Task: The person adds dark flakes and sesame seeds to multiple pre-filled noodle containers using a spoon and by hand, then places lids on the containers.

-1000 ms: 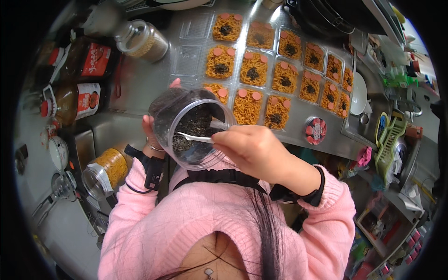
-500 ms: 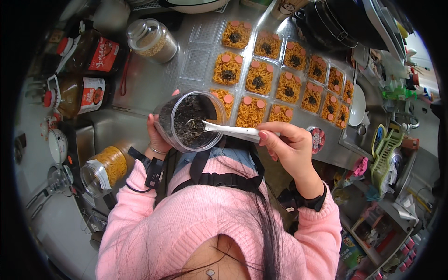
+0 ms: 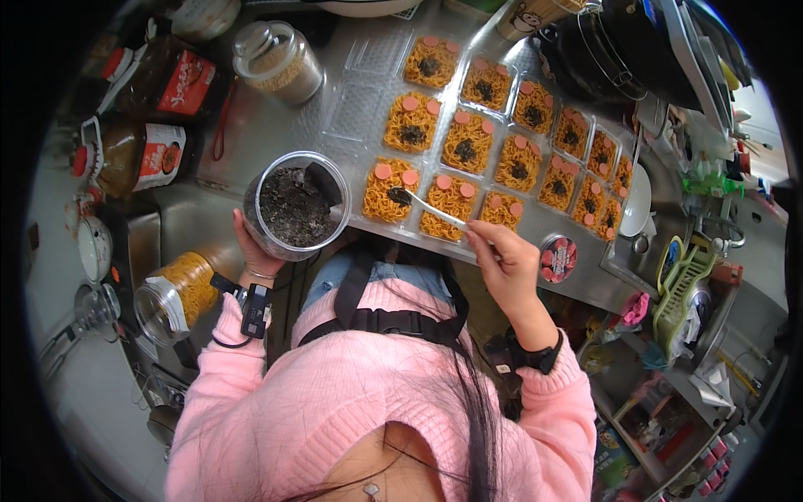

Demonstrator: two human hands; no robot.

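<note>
My left hand (image 3: pixel 251 247) is wrapped round a clear round plastic jar (image 3: pixel 339 222), tilted so its dark, crumbled seaweed-like flakes (image 3: pixel 293 205) face up. In my right hand (image 3: pixel 506 263) is a white spoon (image 3: pixel 439 214), pinched by the end of its handle. Its bowl is over the nearest-left portion of orange noodles (image 3: pixel 385 211), where a small clump of dark flakes shows. Two pink round slices lie on those noodles. Two noodle portions just right of it (image 3: pixel 449 201) show pink slices without flakes; most others carry a dark clump in the middle.
Clear lidded trays (image 3: pixel 364 109) spread over the steel counter (image 3: pixel 322 155). A glass jar of pale grains (image 3: pixel 280 63) and large bottles with red caps (image 3: pixel 159 151) stand left. A jar of orange contents (image 3: pixel 188 293) is below them. A green rack (image 3: pixel 682 284) and white plate (image 3: pixel 638 201) are at right.
The spoon has come out of the plastic jar and moved over the nearest-left noodles. My left hand has drawn the jar to the left.
</note>
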